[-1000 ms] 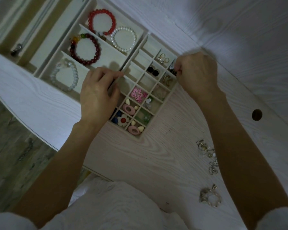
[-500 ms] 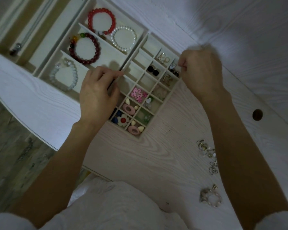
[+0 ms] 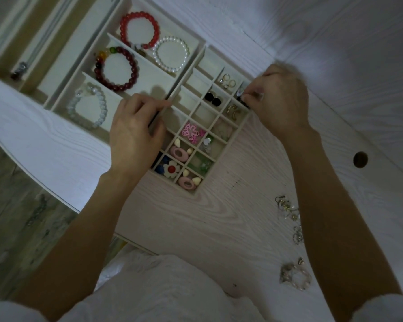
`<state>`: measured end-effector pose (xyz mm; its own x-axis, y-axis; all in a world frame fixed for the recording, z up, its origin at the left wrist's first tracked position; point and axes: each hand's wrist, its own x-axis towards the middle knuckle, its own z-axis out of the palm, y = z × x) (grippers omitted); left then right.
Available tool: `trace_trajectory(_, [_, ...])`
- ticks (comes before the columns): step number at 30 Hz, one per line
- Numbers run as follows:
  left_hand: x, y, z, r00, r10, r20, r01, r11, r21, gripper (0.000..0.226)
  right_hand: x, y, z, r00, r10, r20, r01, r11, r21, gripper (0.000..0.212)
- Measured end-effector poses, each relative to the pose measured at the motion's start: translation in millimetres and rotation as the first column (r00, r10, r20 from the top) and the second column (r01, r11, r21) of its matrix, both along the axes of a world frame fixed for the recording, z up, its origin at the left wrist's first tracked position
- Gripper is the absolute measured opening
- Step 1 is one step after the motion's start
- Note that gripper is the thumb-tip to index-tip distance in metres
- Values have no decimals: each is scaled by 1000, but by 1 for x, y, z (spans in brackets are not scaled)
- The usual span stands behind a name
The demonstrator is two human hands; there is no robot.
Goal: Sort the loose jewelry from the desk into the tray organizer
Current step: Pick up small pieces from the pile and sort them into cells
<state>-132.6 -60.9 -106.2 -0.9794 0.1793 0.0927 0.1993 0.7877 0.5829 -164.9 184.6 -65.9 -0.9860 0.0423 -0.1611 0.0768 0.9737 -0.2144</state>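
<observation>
Wooden tray (image 3: 197, 192): my right hand (image 3: 280, 101) pinches a small earring (image 3: 242, 96) over its far-right cell; left hand (image 3: 135, 135) grips the divider. Next, release, then fetch loose jewelry (image 3: 289, 213) near right.

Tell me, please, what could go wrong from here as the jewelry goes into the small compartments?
The right hand works at the far-edge cell of the organizer tray, so a small piece could slip over the rim onto the desk. That cell already seems to hold dark pieces, so pairs might get mixed. The right forearm passes right beside the loose earrings; drawing it back may sweep them away.
</observation>
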Motion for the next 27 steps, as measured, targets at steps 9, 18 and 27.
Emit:
trace_trajectory(9, [0,1,-2,1000,0,-10,0,1000,3,29,-3,0,-7,1000,-2,22,2,1000,-4,13])
trace_trajectory(18, [-1,0,-2,1000,2,-3,-1,1000,9,30,-2,-3,-9,996,-90,11,90,995,-47,14])
trace_trajectory(27, [0,1,-1,1000,5,-1,-4,1000,10,30,-5,4,-10,998,-50,43,49,999,18,16])
